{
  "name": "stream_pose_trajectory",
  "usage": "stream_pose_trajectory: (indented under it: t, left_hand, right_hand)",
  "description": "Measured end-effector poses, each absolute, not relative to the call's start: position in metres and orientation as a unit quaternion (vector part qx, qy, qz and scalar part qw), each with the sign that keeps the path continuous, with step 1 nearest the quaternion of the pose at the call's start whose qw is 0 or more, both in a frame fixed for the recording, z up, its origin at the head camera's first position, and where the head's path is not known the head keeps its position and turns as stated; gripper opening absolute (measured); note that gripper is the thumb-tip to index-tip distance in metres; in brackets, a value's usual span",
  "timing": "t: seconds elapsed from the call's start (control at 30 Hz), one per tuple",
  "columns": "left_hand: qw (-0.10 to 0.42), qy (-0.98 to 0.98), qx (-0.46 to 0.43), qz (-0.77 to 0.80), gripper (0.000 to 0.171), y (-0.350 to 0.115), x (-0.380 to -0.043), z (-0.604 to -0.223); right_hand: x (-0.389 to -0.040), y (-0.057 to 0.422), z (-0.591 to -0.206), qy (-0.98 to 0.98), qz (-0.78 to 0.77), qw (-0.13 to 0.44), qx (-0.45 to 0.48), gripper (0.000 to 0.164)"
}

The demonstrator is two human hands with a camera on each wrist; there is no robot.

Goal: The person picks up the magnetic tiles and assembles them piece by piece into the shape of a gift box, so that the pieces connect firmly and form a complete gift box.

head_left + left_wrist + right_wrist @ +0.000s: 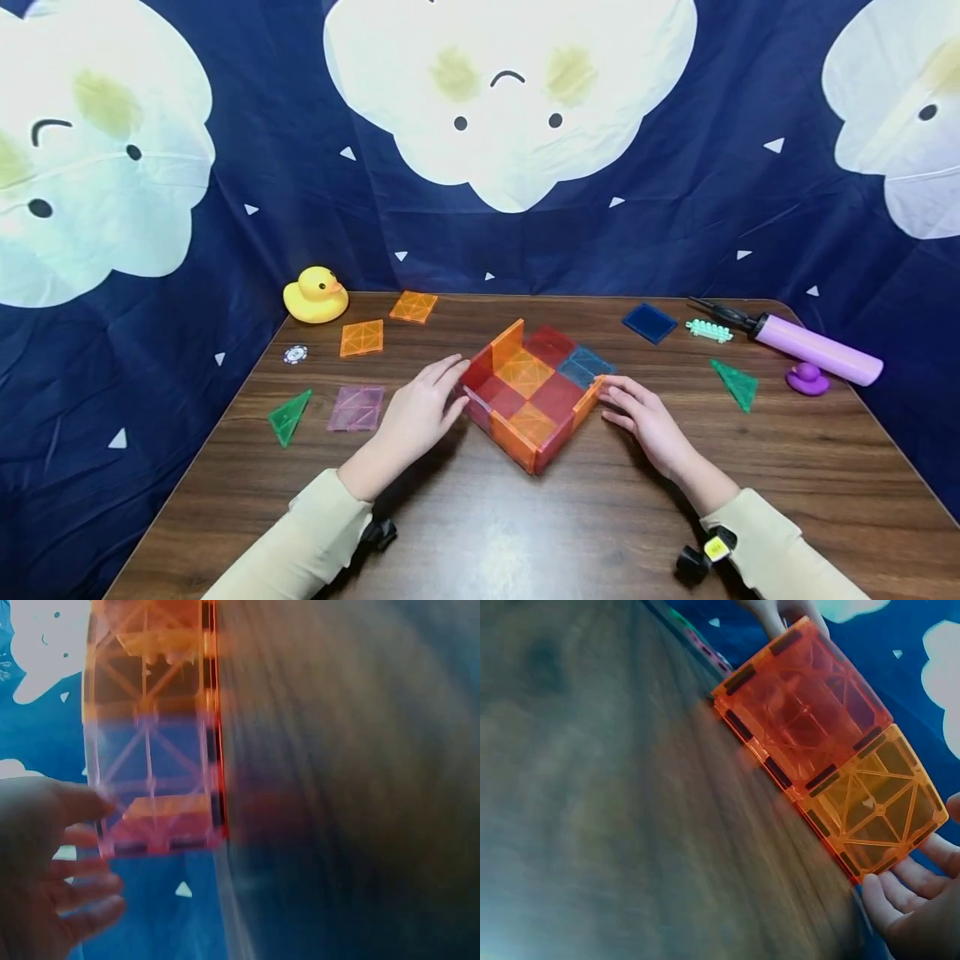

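Several see-through magnetic tiles form a shallow box [555, 396] mid-table, with a checkered floor of red, orange and blue squares. Upright tiles wall its left and front sides. My left hand [423, 404] is at the box's left corner, fingers extended beside the red wall tile [478, 367]; its thumb is right at the edge of a purple wall tile [150, 765]. On the other side, my right hand [641, 421] reaches to the outer end of an orange wall tile [879, 806], its slightly bent fingertips against that edge.
Left lie orange tiles [362, 338], a purple tile [356, 408], a green triangle [288, 417], a poker chip [295, 355] and a yellow duck [316, 296]. Right are a dark blue tile [649, 323], another green triangle [736, 385], a purple pump [817, 348] and a small purple duck [807, 379].
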State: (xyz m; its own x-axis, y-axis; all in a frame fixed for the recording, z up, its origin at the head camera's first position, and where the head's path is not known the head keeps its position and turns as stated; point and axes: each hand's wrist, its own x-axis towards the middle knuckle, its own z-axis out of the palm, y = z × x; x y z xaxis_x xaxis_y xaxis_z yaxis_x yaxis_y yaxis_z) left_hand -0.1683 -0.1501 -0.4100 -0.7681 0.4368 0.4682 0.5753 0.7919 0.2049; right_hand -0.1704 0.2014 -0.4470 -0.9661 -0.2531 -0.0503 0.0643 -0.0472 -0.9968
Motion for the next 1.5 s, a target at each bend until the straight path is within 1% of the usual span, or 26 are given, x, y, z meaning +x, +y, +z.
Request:
stream_pose_trajectory:
  t: [0.13,0.23,0.3,0.47,0.53,0.63,0.73,0.8,0.87,0.97,1.03,1.13,1.2,1.27,1.4,1.5]
  left_hand:
    - [0.127,-0.939,-0.199,-0.25,0.07,-0.137,-0.149,-0.41]
    - [0.089,-0.943,-0.184,-0.264,0.086,-0.123,-0.13,-0.407]
    - [0.086,-0.948,-0.192,-0.238,0.093,-0.115,-0.122,-0.406]
    - [0.107,-0.961,-0.208,-0.147,0.095,-0.103,-0.109,-0.408]
    - [0.111,-0.962,-0.21,-0.136,0.098,-0.1,-0.105,-0.409]
    - [0.115,-0.961,-0.217,-0.127,0.102,-0.097,-0.101,-0.411]
    - [0.126,-0.959,-0.229,-0.105,0.099,-0.096,-0.1,-0.413]
    - [0.133,-0.959,-0.233,-0.091,0.095,-0.095,-0.1,-0.414]
    - [0.136,-0.959,-0.233,-0.091,0.092,-0.096,-0.1,-0.412]
    - [0.129,-0.959,-0.23,-0.105,0.092,-0.099,-0.1,-0.408]
    - [0.121,-0.96,-0.224,-0.117,0.093,-0.102,-0.101,-0.405]
    - [0.11,-0.963,-0.214,-0.123,0.093,-0.109,-0.102,-0.401]
    - [0.108,-0.964,-0.21,-0.124,0.092,-0.115,-0.103,-0.4]
    - [0.111,-0.963,-0.211,-0.122,0.091,-0.12,-0.104,-0.399]
    - [0.13,-0.961,-0.216,-0.113,0.082,-0.13,-0.109,-0.398]
    - [0.147,-0.96,-0.214,-0.108,0.074,-0.136,-0.116,-0.397]
  right_hand:
    - [-0.155,0.2,-0.446,0.691,-0.709,0.119,-0.075,0.051]
    - [-0.144,0.2,-0.445,0.697,-0.702,0.121,-0.077,0.05]
    - [-0.139,0.2,-0.444,0.705,-0.694,0.12,-0.082,0.05]
    - [-0.135,0.204,-0.442,0.748,-0.646,0.101,-0.112,0.045]
    - [-0.14,0.206,-0.441,0.771,-0.619,0.079,-0.124,0.042]
    - [-0.157,0.213,-0.437,0.808,-0.576,0.04,-0.118,0.039]
    - [-0.181,0.22,-0.434,0.835,-0.541,0.016,-0.095,0.038]
    - [-0.199,0.224,-0.434,0.854,-0.513,0.018,-0.085,0.039]
    - [-0.216,0.225,-0.435,0.874,-0.476,0.032,-0.091,0.04]
    - [-0.239,0.22,-0.436,0.899,-0.408,0.063,-0.143,0.044]
    - [-0.252,0.213,-0.436,0.906,-0.363,0.081,-0.2,0.047]
    - [-0.265,0.2,-0.437,0.907,-0.298,0.092,-0.284,0.05]
    - [-0.268,0.193,-0.439,0.907,-0.257,0.093,-0.32,0.051]
    - [-0.266,0.189,-0.441,0.911,-0.224,0.092,-0.335,0.052]
    - [-0.252,0.192,-0.443,0.922,-0.187,0.083,-0.329,0.054]
    - [-0.239,0.199,-0.445,0.928,-0.173,0.059,-0.325,0.054]
